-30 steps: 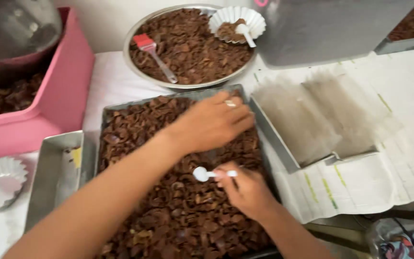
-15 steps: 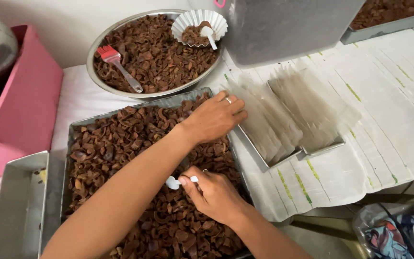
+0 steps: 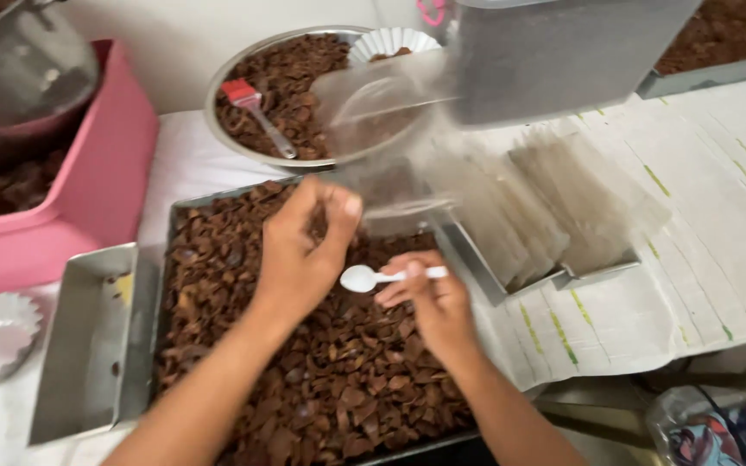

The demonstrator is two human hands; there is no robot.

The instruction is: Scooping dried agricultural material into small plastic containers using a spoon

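Head view, centre frame: the left hand point(image 3: 300, 250) pinches a clear plastic bag point(image 3: 390, 147), lifted blurred over the baking tray point(image 3: 174, 224) of brown chips point(image 3: 321, 380). The right hand point(image 3: 429, 298) is closed on a white spoon point(image 3: 382, 277), bowl pointing left. Looks like bagging; opening the bag's mouth seems called for. Both forearms reach in from the bottom edge.
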